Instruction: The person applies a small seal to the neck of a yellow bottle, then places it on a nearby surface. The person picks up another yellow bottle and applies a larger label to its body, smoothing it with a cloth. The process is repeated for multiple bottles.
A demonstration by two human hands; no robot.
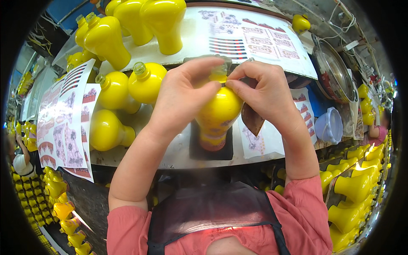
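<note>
A glossy yellow bottle [217,108] with faint purple decals and a reddish band near its base stands upright before me on a black mat [211,153]. My left hand [187,91] curls around the bottle's neck, its thumb pressing there. At the other side of the neck, my right hand [265,87] pinches with thumb and forefinger at a thin dark decal strip [223,84]. A brown, pointed flat piece [253,121] sticks out below my right palm; how it is held is hidden. The bottle's clear glass mouth [219,71] shows between my hands.
Yellow bottles [112,91] stand and lie at left, with taller ones [163,25] behind. Decal sheets lie at left [70,123], at the back [259,36] and at right [261,142]. A lavender bucket [329,126] and round metal pan [335,70] are at right.
</note>
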